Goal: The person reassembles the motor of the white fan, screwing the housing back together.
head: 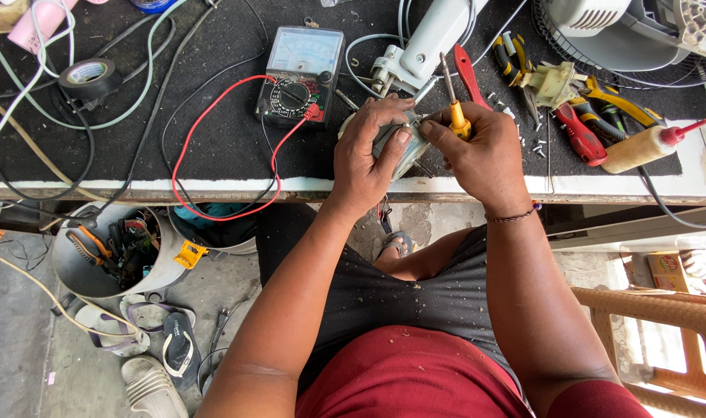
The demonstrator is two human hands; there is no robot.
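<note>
Just right of the multimeter [301,76], my left hand [366,151] clamps a small motor [403,147]; my right hand [480,151] grips a yellow-handled screwdriver [455,108] against it.

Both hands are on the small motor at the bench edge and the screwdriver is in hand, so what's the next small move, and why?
Probably tip the yellow-handled screwdriver down onto the small motor. The right hand grips it with the shaft pointing up, away from the work, while the left hand clasps the motor at the bench edge. I cannot see which screw.
</note>
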